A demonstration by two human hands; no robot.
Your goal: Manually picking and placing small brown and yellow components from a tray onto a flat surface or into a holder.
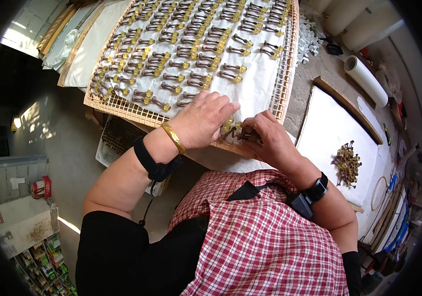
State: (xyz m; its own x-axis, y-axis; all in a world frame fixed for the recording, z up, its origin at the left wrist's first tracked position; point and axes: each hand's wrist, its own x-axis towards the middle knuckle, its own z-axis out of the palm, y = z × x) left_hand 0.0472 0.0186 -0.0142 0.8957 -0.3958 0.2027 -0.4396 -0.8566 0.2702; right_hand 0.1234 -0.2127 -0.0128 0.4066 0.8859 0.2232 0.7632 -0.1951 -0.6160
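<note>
A white roll [366,80] lies on the bench beyond a white board [332,129] bearing a heap of small parts [347,163].

Red-and-white checked apron [265,241], gold bangle [173,137]

Pretty bright daylight overall, coming mostly from the upper left. Washed out the white paper [250,89] a bit, with mild glare on the gold bangle [173,136]. Threw sunlit patches on the grey floor [68,148] at left, darker shade beside them. Heavy fisheye bend, with the wire tray's [285,74] straight edges curved. Black vignette at all corners. Sharp in the middle, softer and smeared near the rim.
</note>
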